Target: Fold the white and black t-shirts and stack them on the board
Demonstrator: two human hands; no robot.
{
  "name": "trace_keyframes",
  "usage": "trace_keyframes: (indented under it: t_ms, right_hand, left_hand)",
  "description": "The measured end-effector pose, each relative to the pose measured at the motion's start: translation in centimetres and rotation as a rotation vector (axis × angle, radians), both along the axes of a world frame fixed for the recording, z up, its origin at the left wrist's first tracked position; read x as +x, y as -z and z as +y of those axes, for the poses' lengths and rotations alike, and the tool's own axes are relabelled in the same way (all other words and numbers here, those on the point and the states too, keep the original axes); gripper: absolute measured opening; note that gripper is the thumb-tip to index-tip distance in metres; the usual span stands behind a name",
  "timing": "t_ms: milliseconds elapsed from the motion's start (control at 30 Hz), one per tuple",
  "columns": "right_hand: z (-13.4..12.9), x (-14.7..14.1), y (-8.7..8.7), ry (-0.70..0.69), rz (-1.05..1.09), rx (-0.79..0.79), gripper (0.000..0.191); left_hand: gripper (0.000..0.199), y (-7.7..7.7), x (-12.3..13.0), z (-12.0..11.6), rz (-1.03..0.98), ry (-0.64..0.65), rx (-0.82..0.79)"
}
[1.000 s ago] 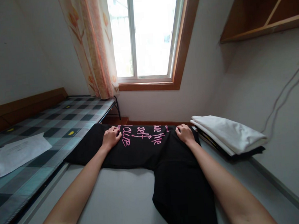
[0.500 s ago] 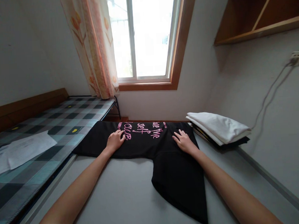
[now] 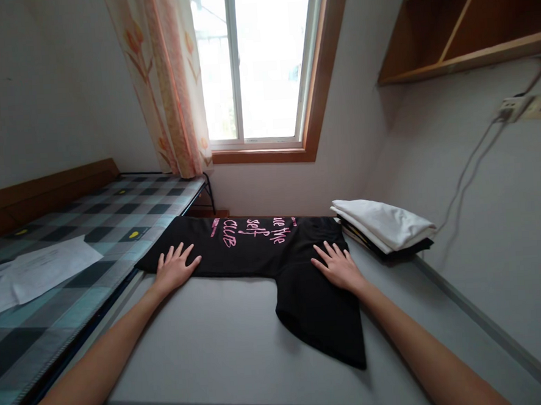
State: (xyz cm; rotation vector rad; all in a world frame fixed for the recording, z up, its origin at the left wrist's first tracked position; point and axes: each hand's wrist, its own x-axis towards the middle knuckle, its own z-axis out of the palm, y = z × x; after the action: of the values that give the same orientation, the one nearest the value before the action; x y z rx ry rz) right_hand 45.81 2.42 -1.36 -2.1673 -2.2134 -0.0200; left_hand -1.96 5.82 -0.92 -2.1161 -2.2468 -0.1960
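Note:
A black T-shirt (image 3: 251,262) with pink lettering lies folded lengthwise on the pale table (image 3: 224,340), its sleeve pointing toward me at the right. My left hand (image 3: 176,270) rests with spread fingers on the shirt's lower left part, close to its near edge. On the right, my right hand (image 3: 337,264) lies flat, fingers apart, on the shirt near the shoulder, just above the sleeve. Neither hand grips the cloth.
Beyond my right hand sits a stack of folded clothes (image 3: 384,226), white on top and dark below. A bed (image 3: 156,209) with a checked cover runs along the left, with papers (image 3: 49,268) on it. A wooden shelf (image 3: 463,59) hangs upper right.
My left hand has slid left and a little nearer along the shirt, off the lettering, and its fingers have spread. My right hand has moved slightly nearer on the shirt.

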Motion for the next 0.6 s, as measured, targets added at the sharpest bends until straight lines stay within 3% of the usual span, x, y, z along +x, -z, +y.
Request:
trace_keyframes:
  t_ms: [300,433,600]
  right_hand:
    - [4.2,-0.1,-0.2,0.036,0.000,0.058,0.063]
    - [4.2,-0.1,0.1,0.023,0.017,0.143,0.058]
    - [3.3,-0.1,0.5,-0.049,0.028,0.315,0.052]
  left_hand:
    - [0.067,-0.3,0.9,3.6,-0.016,-0.027,-0.014]
    - [0.062,-0.2,0.9,3.4,-0.040,-0.023,0.036]
    - [0.055,-0.1,1.8,1.9,-0.007,0.072,0.162]
